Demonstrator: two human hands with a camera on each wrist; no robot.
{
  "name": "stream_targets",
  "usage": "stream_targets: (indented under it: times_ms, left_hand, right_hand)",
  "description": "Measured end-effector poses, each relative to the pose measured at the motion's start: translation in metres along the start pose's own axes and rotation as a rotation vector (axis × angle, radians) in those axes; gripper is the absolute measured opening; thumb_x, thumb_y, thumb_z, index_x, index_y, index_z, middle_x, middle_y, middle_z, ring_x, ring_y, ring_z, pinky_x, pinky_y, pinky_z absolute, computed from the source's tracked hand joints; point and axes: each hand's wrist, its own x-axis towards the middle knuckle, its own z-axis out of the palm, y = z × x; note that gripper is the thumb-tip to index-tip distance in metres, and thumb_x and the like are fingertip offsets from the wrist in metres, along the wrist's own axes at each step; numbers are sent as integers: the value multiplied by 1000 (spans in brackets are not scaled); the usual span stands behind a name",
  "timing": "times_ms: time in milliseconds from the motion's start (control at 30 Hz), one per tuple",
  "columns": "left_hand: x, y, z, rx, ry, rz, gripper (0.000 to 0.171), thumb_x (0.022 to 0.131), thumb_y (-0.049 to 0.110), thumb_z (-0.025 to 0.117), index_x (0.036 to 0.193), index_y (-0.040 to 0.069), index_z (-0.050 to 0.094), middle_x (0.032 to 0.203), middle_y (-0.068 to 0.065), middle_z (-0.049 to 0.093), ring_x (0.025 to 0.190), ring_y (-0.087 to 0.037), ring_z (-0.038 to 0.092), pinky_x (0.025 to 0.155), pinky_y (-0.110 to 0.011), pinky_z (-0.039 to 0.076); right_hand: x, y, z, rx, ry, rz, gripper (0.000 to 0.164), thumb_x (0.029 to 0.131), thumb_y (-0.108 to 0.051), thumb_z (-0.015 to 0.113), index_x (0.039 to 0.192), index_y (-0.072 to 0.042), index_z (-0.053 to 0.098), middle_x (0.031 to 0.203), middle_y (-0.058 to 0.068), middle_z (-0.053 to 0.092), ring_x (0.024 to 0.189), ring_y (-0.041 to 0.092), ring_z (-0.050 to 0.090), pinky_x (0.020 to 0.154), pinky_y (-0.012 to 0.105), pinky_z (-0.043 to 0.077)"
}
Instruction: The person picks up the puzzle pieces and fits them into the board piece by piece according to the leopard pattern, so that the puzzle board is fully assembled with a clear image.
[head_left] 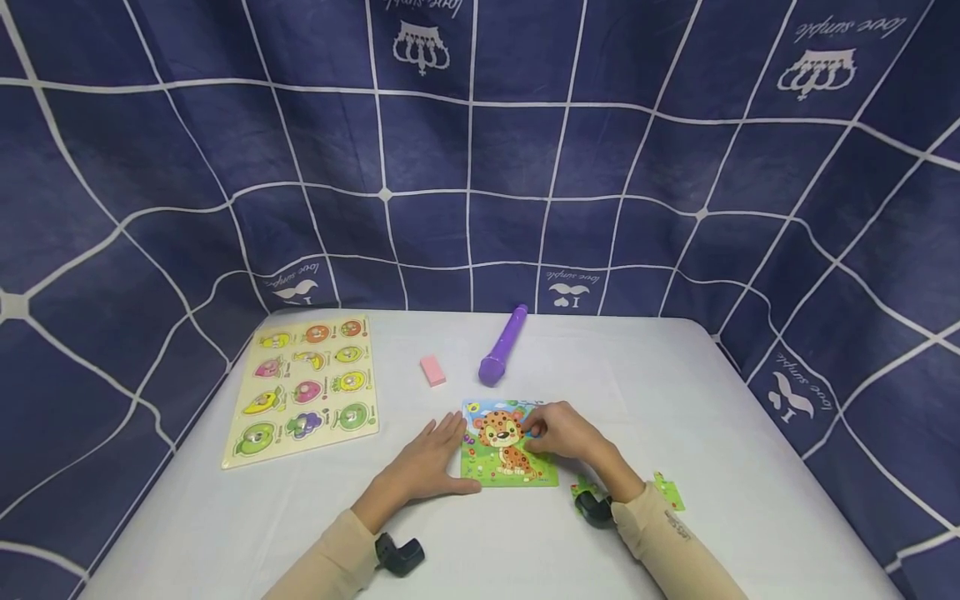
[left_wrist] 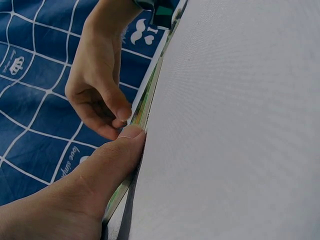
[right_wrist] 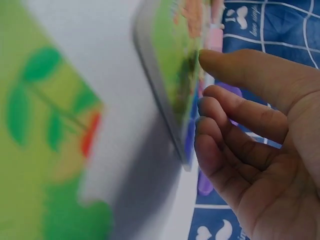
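Facing up, square puzzle (head_left: 477, 471), spotted orange leopard (head_left: 501, 431) on green, left grip (head_left: 422, 463) wide, right grip (head_left: 562, 431) narrowly parted

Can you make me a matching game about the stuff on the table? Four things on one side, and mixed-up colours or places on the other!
Things:
1. leopard puzzle
2. small block
3. fruit board
4. long wand with one thick end

Colours and places:
A. pink
B. purple
C. between the left hand and the right hand
D. on the left side of the table

Right pairs: 1-C, 2-A, 3-D, 4-B
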Motion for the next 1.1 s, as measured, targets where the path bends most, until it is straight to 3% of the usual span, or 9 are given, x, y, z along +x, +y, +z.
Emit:
stream_targets:
  times_ms: [333, 800, 1100]
  left_hand:
    - [0, 0, 0, -8, 1, 2, 113, 77, 77, 57, 153, 1, 24, 163, -14, 19, 152, -29, 18, 124, -46, 19]
    - [-1, 2, -1, -20, -5, -6, 113, 77, 77, 58, 153, 2, 24, 163, -14, 18, 152, -28, 18, 125, -46, 18]
    - [-1, 1, -1, -4, 1, -1, 112, 77, 77, 58, 153, 1, 25, 163, -15, 19, 152, -29, 19, 124, -47, 20]
  right_hand:
    - [-2, 3, -12, 15, 10, 9, 28, 72, -14, 84, 96, -6, 73, 81, -1, 69, 73, 8, 59, 65, 17, 52]
    - [-4, 6, -12, -1, -19, 47, 33, 69, -17, 86, 97, -7, 72, 79, -3, 65, 71, 8, 55, 64, 18, 49]
    - [-12, 9, -13, 41, -42, 23, 44, 66, -21, 88, 103, -7, 69, 84, -1, 65, 71, 9, 53, 62, 20, 46]
